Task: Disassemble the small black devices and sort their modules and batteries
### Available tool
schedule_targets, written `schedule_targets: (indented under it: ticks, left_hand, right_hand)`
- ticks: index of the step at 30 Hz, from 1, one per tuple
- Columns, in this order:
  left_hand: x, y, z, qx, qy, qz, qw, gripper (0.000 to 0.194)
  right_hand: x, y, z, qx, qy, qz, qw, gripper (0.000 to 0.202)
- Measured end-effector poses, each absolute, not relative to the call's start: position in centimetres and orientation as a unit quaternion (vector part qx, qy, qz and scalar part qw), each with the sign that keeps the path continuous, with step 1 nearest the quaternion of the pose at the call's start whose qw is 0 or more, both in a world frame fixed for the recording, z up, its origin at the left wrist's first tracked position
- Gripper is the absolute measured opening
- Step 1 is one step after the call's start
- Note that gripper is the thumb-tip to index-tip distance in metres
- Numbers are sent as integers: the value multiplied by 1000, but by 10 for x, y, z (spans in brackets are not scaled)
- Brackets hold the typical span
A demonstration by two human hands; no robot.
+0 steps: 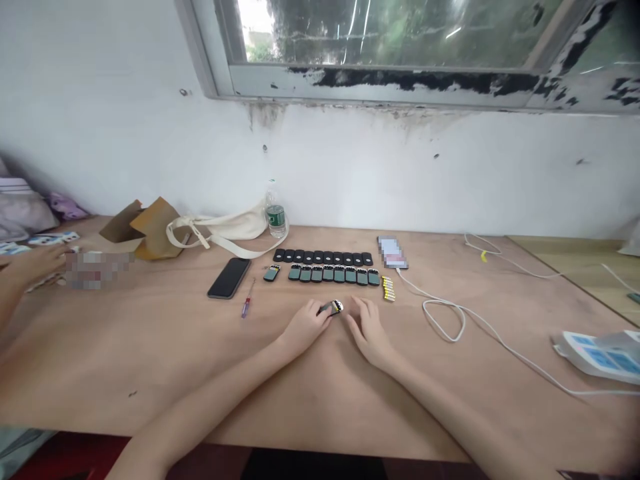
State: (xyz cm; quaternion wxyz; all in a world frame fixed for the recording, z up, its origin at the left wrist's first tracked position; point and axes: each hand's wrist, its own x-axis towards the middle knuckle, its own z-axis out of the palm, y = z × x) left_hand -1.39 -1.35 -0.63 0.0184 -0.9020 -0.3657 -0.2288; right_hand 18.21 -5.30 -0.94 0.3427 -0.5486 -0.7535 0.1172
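My left hand [306, 327] pinches a small fob-like device [336, 307] with a dark grey face and a pale, yellow-marked end. Just right of it is my right hand [371, 333], fingers apart and curved, with nothing visible in them. Beyond the hands lies a row of similar devices [328, 274] with grey-green faces, and one more device [271, 273] sits apart at the left. Behind them runs a row of black oval covers [329, 257]. Several small yellow batteries [389, 289] are lined up to the right.
Left of the rows lie a screwdriver [246, 306] and a black phone [229, 278]. Farther back are a water bottle [275, 217], white bag [235, 227] and brown paper bag [155, 230]. Another phone [393, 252] trails a white cable [493, 337]. Another person's arm [20, 277] reaches in at left.
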Motion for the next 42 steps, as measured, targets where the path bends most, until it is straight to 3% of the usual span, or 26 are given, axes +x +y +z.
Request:
schedule_targets:
  ticks: [6,9,14,30,37,42]
  left_hand:
    - [-14,-30,1,-813,-544,-75,192,31]
    - [-20,-30,3,-763,-603,-39,230,38]
    - [-33,-14,7,-737,-641,-41,210,54]
    - [-63,31,-10,-759,-614,-115,185,59]
    - [-65,40,-9,-794,-568,-160,147,52]
    - [-64,35,1,-826,-505,-214,132,31]
  right_hand:
    - [186,-47,-12,-562,-731,133,363,26]
    - [184,-48,-11,-554,-742,125,356,24]
    - [184,-48,-11,-546,-752,114,353,21]
    - [185,-49,-12,-534,-765,102,345,21]
    - [186,-47,-14,-531,-768,94,344,21]
    - [184,-49,-10,-534,-761,113,352,21]
